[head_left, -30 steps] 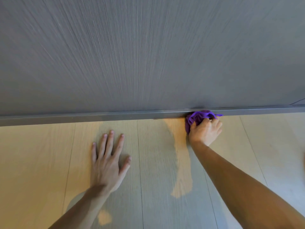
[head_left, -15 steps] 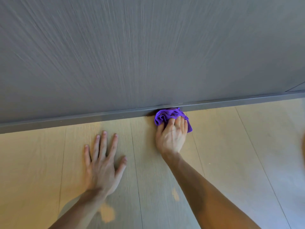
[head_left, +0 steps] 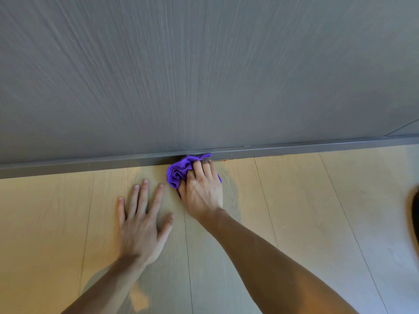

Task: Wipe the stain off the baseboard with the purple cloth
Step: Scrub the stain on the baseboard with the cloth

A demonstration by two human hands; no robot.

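Observation:
A crumpled purple cloth (head_left: 179,171) is pressed against the dark grey baseboard (head_left: 90,165) where it meets the floor. My right hand (head_left: 203,191) lies on top of the cloth, fingers curled over it and holding it to the baseboard. My left hand (head_left: 141,220) rests flat on the wooden floor just left of the cloth, fingers spread, holding nothing. A small orange-brown mark (head_left: 226,160) shows at the foot of the baseboard right of the cloth. The baseboard behind the cloth is hidden.
A grey wood-grain wall panel (head_left: 204,75) rises above the baseboard. Pale wooden floor planks (head_left: 294,211) stretch left and right. A dark object (head_left: 415,214) is cut off at the right edge.
My right hand has slid the cloth leftward along the baseboard, closer to my left hand. My left hand stays flat on the floor.

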